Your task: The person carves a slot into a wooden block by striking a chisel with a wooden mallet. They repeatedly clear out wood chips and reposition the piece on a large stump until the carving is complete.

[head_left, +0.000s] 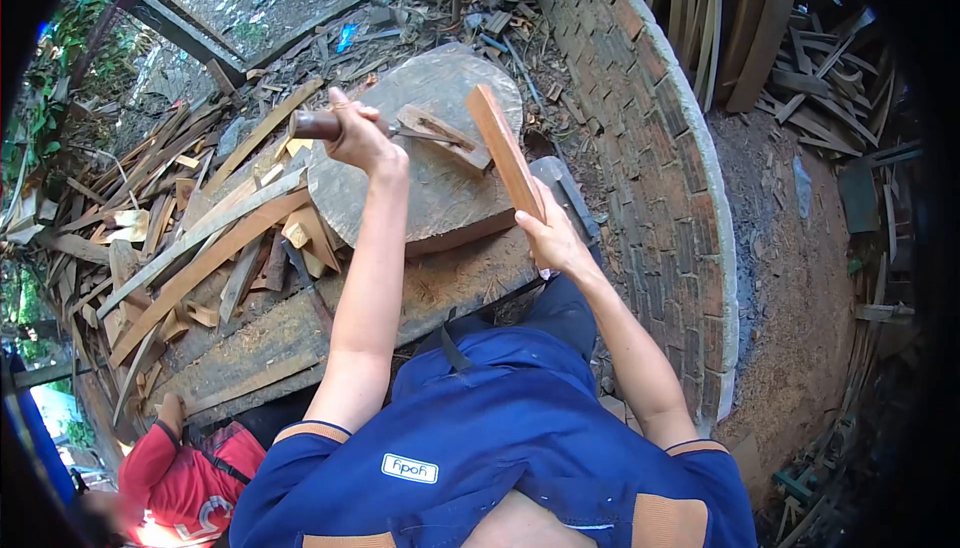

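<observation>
My left hand (365,140) is closed around the brown wooden handle of a chisel (316,126). The metal blade points right, toward a small slotted wooden block (470,151), and overlaps its left side in this view. That block lies on a wide round tree stump (400,193). In my right hand (556,236), fingers wrapped round its lower end, is a long squared wooden bar (505,148). The bar is raised at a slant over the right part of the stump, its top end to the right of the block.
Wooden strips and offcuts (215,248) pile up left of the stump. A curved brick wall (660,168) runs along the right, with more boards (765,38) behind it. At lower left is a person in a red shirt (195,478). A dark metal tool (565,193) sits beside the stump.
</observation>
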`<state>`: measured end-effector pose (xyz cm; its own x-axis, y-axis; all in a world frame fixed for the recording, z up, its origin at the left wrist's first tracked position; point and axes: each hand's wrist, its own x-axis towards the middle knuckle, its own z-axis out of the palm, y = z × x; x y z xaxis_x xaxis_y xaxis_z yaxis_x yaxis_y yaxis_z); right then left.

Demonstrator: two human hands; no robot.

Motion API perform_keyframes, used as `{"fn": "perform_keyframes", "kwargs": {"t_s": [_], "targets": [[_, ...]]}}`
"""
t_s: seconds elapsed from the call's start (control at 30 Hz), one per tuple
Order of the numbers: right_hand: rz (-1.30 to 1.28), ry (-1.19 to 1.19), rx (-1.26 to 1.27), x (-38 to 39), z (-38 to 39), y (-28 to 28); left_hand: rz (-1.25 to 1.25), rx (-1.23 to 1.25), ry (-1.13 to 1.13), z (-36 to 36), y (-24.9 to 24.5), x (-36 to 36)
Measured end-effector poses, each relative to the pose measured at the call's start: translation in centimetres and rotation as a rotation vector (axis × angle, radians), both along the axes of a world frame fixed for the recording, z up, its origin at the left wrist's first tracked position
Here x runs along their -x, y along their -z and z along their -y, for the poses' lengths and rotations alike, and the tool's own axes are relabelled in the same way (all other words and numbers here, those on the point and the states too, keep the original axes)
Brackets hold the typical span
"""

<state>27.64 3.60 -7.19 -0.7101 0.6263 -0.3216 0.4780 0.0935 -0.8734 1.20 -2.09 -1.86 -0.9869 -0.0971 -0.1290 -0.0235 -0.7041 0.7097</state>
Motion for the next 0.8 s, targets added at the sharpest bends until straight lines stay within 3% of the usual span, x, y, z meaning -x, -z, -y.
{"fn": "perform_keyframes", "kwargs": {"t_s": [0.13,0.3,0.4,0.53,0.77,0.8], "targets": [[-0.048,-0.021,0.047,-0.1,-0.4,-0.3,0.161,-0.042,-0.082,0.4,0.9,2.3],[-0.048,-0.027,0.038,-0.8,-0.4,-0.6,-0.127,-0.025,0.095,0.0,-3.2,-0.6],[-0.109,-0.028,-0.043,-0.8,-0.4,-1.1,-0.316,-0.004,0.210,-1.5,-2.8,-1.7],[-0.063,-0.016,-0.062,-1.5,-0.7,-1.7,-0.351,0.104,0.322,-2.3,-1.9,-2.6],[-0.096,-0.016,-0.110,-1.1,-1.5,-5.0,-0.452,0.233,0.280,-3.5,-1.7,-4.4],[-0.101,0.005,-0.018,-0.3,-1.5,-8.0,-0.504,0.279,0.265,-3.5,-1.8,-4.8]]}}
